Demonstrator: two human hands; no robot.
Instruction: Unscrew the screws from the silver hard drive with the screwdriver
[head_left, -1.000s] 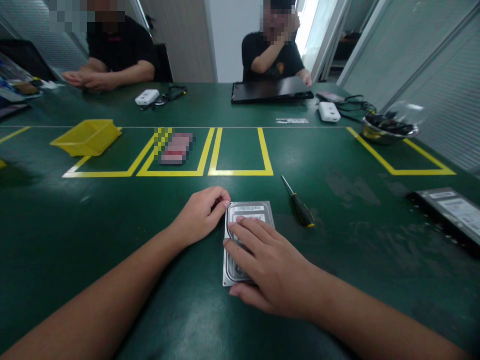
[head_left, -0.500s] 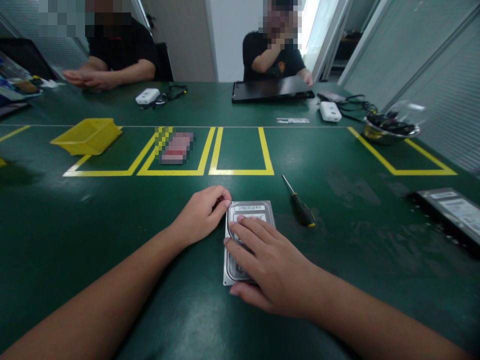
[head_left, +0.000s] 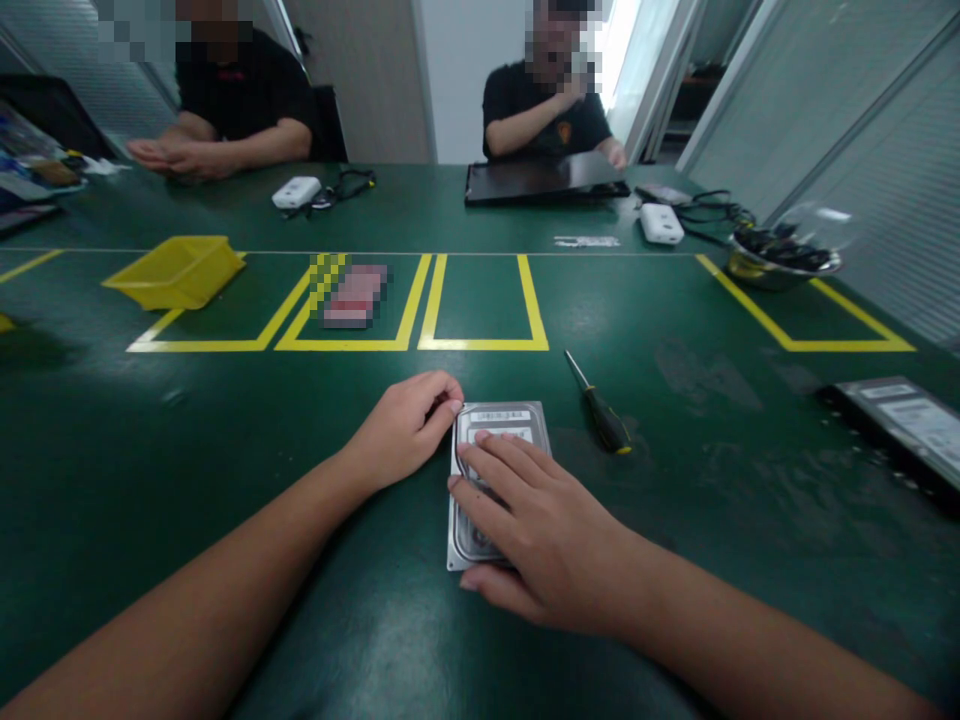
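A silver hard drive lies flat on the green table, its label partly covered. My right hand rests on top of it, fingers spread, with the thumb at its near edge. My left hand is at the drive's far left corner, fingers curled and thumb against the index finger; anything between them is too small to make out. To the right of the drive lies a black and yellow screwdriver, its tip pointing away from me.
Another drive lies at the right edge. Farther back are a yellow bin, a blurred pink item, taped outlines, a bowl of dark parts, white adapters and a black panel. Two people sit across the table.
Both my hands and the drive have stayed in place. Across the table, the person on the right has shifted the raised hand and forearm slightly.
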